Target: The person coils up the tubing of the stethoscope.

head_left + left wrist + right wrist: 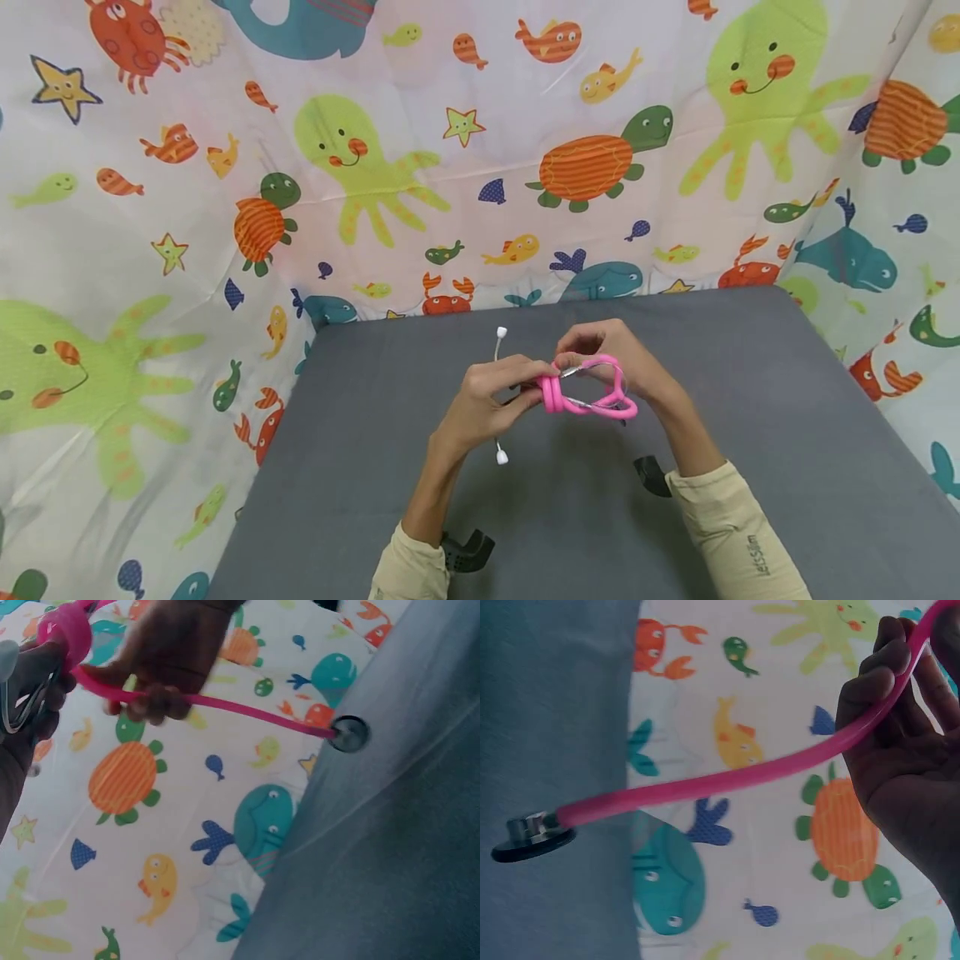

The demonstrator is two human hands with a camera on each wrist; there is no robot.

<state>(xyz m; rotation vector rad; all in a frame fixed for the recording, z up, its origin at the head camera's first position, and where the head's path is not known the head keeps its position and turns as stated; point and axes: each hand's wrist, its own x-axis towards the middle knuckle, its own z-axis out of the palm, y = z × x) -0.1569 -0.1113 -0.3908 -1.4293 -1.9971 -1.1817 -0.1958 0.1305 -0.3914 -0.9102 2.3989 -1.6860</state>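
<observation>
left hand [497,393] and right hand [617,357] sit close together over the grey table [375,492], clamped on the pink stethoscope [628,410]: left pinches the coiled tubing [552,396], seemingly to keep loops bundled; right grips the trailing length [727,780], likely to steer it. the chest piece [532,836] ends that tail; white ear tips [502,457] jut out beyond the left hand.

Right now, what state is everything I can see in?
Pink tubing, partly bunched in loops
Left hand, pinching the loops
Right hand, curled round a length of tubing
Chest piece, on the tubing's end, held by neither hand
White eartips, apart, one either side of the left hand
Patterned cloth, hanging, creased
Grey tabletop, flat
</observation>
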